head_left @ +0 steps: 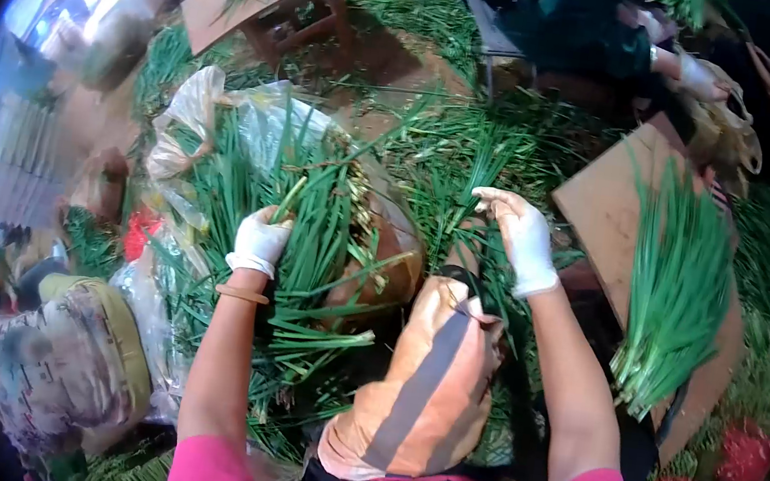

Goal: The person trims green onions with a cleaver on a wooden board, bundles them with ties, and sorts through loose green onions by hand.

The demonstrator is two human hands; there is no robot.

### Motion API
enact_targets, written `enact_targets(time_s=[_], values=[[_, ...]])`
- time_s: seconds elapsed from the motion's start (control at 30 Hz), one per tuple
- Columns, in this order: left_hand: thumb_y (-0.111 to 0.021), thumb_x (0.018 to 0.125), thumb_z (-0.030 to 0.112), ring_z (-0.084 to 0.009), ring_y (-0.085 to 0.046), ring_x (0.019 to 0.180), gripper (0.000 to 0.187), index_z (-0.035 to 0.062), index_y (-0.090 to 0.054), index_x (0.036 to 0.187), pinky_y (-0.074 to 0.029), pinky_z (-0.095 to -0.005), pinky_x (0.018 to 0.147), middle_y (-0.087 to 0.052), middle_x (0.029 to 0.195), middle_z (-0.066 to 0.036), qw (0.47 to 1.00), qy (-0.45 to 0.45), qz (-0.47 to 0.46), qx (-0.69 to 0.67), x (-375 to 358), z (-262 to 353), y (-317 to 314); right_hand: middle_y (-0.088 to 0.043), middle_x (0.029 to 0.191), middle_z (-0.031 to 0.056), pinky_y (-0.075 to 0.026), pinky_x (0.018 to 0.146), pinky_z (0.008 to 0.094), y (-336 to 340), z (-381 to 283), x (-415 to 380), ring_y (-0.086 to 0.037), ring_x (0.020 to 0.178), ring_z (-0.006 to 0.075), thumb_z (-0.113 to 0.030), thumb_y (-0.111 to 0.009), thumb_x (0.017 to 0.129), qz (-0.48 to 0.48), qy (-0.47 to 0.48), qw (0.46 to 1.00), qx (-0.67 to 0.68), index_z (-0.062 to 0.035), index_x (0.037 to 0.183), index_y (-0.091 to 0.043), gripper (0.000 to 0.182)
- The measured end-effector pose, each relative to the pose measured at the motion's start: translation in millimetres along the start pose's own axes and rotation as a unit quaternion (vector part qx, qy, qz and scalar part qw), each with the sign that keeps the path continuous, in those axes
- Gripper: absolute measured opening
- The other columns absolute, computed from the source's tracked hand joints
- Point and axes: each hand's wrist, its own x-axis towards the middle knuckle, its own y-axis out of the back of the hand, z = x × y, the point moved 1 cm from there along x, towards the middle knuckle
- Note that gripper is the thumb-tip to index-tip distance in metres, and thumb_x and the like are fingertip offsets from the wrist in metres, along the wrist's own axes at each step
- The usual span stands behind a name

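My left hand (pixel 261 240), in a white glove with a tan band on the wrist, is closed on a few green chives at the left side of a big heap of chives (pixel 315 217). The heap spills from a clear plastic bag (pixel 270 114) in front of me. My right hand (pixel 521 244), also gloved, is raised to the right of the heap. Its fingers reach left and stand apart, and I see nothing held in them. Loose chives (pixel 483 161) lie on the ground just beyond its fingertips.
A sorted bundle of chives (pixel 675 289) lies on a tilted board (pixel 600 196) at my right. Another board on legs (pixel 203 12) stands at the far left. A co-worker's gloved hand (pixel 703 80) is at upper right. Another person (pixel 62 363) is at left. Red netting (pixel 745 458) lies lower right.
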Motion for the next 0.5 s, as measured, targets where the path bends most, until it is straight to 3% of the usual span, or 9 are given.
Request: enact_targets(time_s=[0.07,0.13,0.17,0.2,0.27,0.33,0.4,0.47,0.5], values=[[-0.065,0.074,0.017,-0.0156,-0.062,0.065,0.021,0.0015,-0.067,0.089,-0.048,-0.0280,0.064,-0.066,0.072,-0.011,0.999,0.011,-0.009,-0.052,-4,6,2,-0.067,0.085,0.0108,-0.050,0.068,0.0322,-29,67,38,-0.065,0.077,0.0244,-0.016,-0.053,0.083,0.028,-0.019,0.995,-0.090,-0.0093,0.095,-0.068,0.020],[-0.065,0.075,0.016,-0.0134,-0.060,0.064,0.020,0.0004,-0.066,0.087,-0.048,-0.0275,0.063,-0.065,0.071,-0.010,1.000,-0.009,-0.013,-0.022,-4,-1,2,-0.067,0.084,0.0102,-0.050,0.067,0.0332,-45,129,64,-0.065,0.077,0.0215,-0.018,-0.052,0.083,-0.013,0.011,0.952,-0.305,-0.0122,0.091,-0.070,0.020],[-0.065,0.074,0.015,-0.0130,-0.060,0.064,0.020,-0.0007,-0.066,0.086,-0.047,-0.0277,0.063,-0.065,0.071,-0.011,0.999,0.018,-0.024,0.040,-7,17,7,-0.068,0.085,0.0095,-0.049,0.067,0.0346,-48,148,76,-0.065,0.079,0.0205,-0.018,-0.052,0.082,-0.074,0.016,0.903,-0.423,-0.0130,0.090,-0.070,0.020],[-0.065,0.074,0.013,-0.0117,-0.058,0.063,0.018,-0.0016,-0.065,0.085,-0.047,-0.0273,0.062,-0.065,0.070,-0.010,0.999,-0.019,-0.022,0.039,-10,22,9,-0.068,0.086,0.0087,-0.049,0.068,0.0360,-52,164,87,-0.065,0.081,0.0196,-0.018,-0.052,0.081,-0.133,0.023,0.834,-0.535,-0.0139,0.088,-0.071,0.020],[-0.064,0.073,0.009,-0.0120,-0.057,0.063,0.015,-0.0028,-0.064,0.083,-0.046,-0.0268,0.062,-0.063,0.068,-0.010,0.998,0.033,-0.016,-0.055,-11,4,3,-0.069,0.089,0.0049,-0.047,0.070,0.0371,-65,196,105,-0.064,0.087,0.0206,-0.018,-0.052,0.080,-0.225,-0.008,0.694,-0.683,-0.0142,0.088,-0.071,0.020],[-0.063,0.073,0.006,-0.0112,-0.056,0.064,0.012,-0.0034,-0.063,0.081,-0.046,-0.0263,0.061,-0.063,0.068,-0.008,0.999,0.013,-0.021,-0.041,-11,2,5,-0.068,0.097,0.0055,-0.042,0.078,0.0379,-74,236,116,-0.060,0.097,0.0229,-0.018,-0.052,0.081,-0.266,-0.002,0.640,-0.721,-0.0114,0.092,-0.071,0.023],[-0.057,0.071,0.001,-0.0088,-0.052,0.064,0.011,-0.0043,-0.061,0.080,-0.044,-0.0249,0.061,-0.060,0.068,-0.004,0.998,0.024,-0.022,-0.059,-10,2,3,-0.065,0.108,0.0080,-0.040,0.083,0.0416,-83,262,127,-0.056,0.106,0.0245,-0.019,-0.052,0.083,-0.385,-0.004,0.577,-0.721,-0.0099,0.104,-0.068,0.028],[-0.054,0.069,-0.001,-0.0089,-0.052,0.065,0.014,-0.0041,-0.060,0.081,-0.044,-0.0240,0.061,-0.059,0.069,-0.003,0.991,0.085,-0.022,-0.104,-14,-6,4,-0.048,0.133,0.0115,-0.032,0.097,0.0519,-97,279,135,-0.040,0.126,0.0296,-0.026,-0.049,0.088,-0.434,0.007,0.509,-0.743,-0.0073,0.123,-0.057,0.040],[-0.053,0.069,-0.002,-0.0086,-0.052,0.065,0.016,-0.0036,-0.060,0.083,-0.044,-0.0231,0.062,-0.059,0.070,-0.001,0.991,0.076,-0.016,-0.110,-14,-10,3,-0.045,0.136,0.0111,-0.031,0.097,0.0531,-98,276,138,-0.036,0.129,0.0303,-0.027,-0.050,0.088,-0.453,0.039,0.492,-0.743,-0.0079,0.125,-0.054,0.042]])
